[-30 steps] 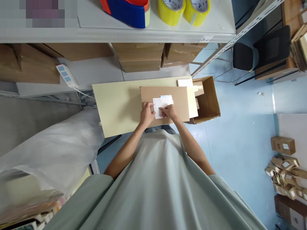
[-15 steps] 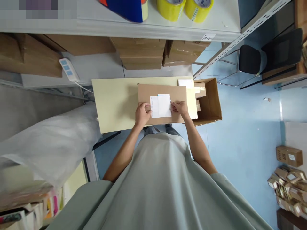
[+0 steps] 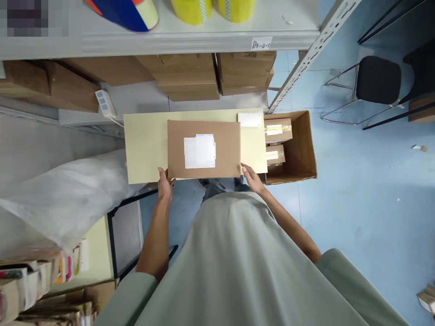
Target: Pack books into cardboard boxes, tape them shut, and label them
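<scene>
A flat brown cardboard box (image 3: 224,149) lies on the pale yellow tabletop (image 3: 146,145). On its top is a white paper label (image 3: 200,151), made of overlapping pieces. My left hand (image 3: 165,185) is at the box's near left corner, thumb up along the side and fingers partly hidden beneath the edge. At the near right corner my right hand (image 3: 253,179) holds the other end, its thumb and fingertips against the side. Behind the right end of the box, a white slip or pad (image 3: 249,120) rests on the table.
An open carton (image 3: 302,145) with small taped boxes (image 3: 277,131) stands right of the table. Yellow tape rolls (image 3: 236,10) sit on the shelf (image 3: 204,43) above. A white plastic bag (image 3: 78,190) bulges at left. A black chair (image 3: 379,79) stands far right.
Both hands have left the label and moved outward to the box's near corners. The box has shifted left on the table. The whole view has shifted too.
</scene>
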The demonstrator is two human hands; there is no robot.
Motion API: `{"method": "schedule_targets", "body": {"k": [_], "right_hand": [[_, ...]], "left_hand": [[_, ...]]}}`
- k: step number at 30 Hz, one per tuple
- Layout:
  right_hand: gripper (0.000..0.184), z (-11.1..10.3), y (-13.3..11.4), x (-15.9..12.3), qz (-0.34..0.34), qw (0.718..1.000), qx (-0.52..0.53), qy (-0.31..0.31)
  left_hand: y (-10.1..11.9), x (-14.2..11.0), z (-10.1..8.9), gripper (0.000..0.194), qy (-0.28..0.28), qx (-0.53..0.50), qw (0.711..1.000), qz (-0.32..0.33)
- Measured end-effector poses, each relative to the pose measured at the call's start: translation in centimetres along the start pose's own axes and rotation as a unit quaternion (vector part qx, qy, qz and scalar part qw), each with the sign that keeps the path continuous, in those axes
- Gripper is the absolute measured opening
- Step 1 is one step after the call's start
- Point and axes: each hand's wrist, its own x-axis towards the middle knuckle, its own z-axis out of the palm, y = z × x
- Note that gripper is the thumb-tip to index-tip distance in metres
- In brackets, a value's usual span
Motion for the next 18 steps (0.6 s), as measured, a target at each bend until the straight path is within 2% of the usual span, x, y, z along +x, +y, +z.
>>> {"method": "schedule_targets", "body": {"k": [2, 4, 8, 11, 14, 18], "right_hand": [[0.091, -0.7, 0.7, -0.2, -0.012, 0.999, 0.028, -0.023], [0.095, -2.1, 0.9, -0.3, -0.015, 0.999, 0.04, -0.021], [0.09, -6.5, -0.3, -1.4, -0.074, 0.996, 0.058, -0.012], [0.086, -9.6, -1.9, -2.9, -0.115, 0.99, 0.074, 0.02], [0.084, -11.8, -3.3, -4.1, -0.126, 0.987, 0.079, 0.061], [0.081, -13.7, -2.8, -4.4, -0.135, 0.981, 0.091, 0.106]], "left_hand": [[-0.1, -1.9, 1.7, 0.112, 0.012, -0.017, 1.0, -0.005], [0.0, -3.8, 3.1, 0.11, 0.031, -0.026, 0.999, -0.011], [1.3, -7.3, 4.4, 0.101, 0.062, -0.039, 0.996, 0.057], [3.6, -9.5, 4.9, 0.1, 0.055, -0.049, 0.991, 0.107], [5.9, -11.2, 6.0, 0.096, 0.032, -0.07, 0.987, 0.141], [6.7, -12.8, 8.7, 0.082, 0.029, -0.068, 0.983, 0.166]]}}
